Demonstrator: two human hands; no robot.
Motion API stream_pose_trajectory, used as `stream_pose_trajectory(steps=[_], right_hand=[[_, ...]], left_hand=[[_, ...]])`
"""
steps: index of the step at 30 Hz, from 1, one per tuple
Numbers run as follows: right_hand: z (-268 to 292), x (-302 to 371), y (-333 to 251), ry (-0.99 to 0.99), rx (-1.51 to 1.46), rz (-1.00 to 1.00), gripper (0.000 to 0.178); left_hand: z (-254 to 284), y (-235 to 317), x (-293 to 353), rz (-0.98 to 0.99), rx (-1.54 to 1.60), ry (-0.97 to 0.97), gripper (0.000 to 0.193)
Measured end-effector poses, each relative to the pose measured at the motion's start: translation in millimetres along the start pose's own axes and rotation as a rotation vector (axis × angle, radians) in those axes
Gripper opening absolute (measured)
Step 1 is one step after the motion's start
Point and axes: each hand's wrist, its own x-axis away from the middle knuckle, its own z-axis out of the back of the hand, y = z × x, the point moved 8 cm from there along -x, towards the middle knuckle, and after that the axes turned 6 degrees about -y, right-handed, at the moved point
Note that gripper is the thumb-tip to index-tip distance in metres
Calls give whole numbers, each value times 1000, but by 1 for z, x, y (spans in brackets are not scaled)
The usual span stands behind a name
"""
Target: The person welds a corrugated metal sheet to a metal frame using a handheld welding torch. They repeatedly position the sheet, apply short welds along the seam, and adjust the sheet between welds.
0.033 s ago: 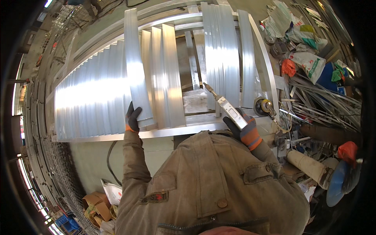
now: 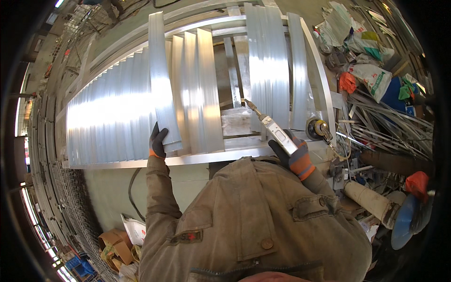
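Observation:
My left hand (image 2: 159, 140), in a grey and orange glove, is closed on the near end of a long silver metal slat (image 2: 162, 84). That slat lies lengthwise away from me, over the edge of a row of overlapping slats (image 2: 110, 108). My right hand (image 2: 297, 152), gloved alike, is wrapped round a silver hand-held power tool (image 2: 278, 135) with a slim tip pointing away and to the left. The tip is over the gap in the metal frame (image 2: 197, 158), apart from the held slat. More slats (image 2: 199, 89) lie just right of it.
A stack of slats (image 2: 268, 94) and a single slat (image 2: 297, 70) lie across the frame's right part. A round-headed tool (image 2: 318, 128) with a hose sits at its right corner. Metal offcuts (image 2: 390, 117) and bags (image 2: 371, 77) are heaped to the right. A cardboard box (image 2: 117, 246) stands lower left.
My left hand and the held slat have shifted very slightly left against the other slats. The right hand keeps its hold on the power tool.

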Motion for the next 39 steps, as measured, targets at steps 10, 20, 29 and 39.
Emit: stream_pose_trajectory(steps=[10,20,29,39], right_hand=[[-31,-19,-14,-80,-16,3,31],[-12,-13,-7,51,-15,-28,31],[6,21,34,125,-59,-201,30],[16,31,42,132,-19,-194,31]], left_hand=[[106,-67,-11,73,159,71,68],[154,-84,-30,278,-368,223,91],[-65,-17,-94,-365,-1195,370,69],[-328,-165,-124,306,-429,-337,100]])
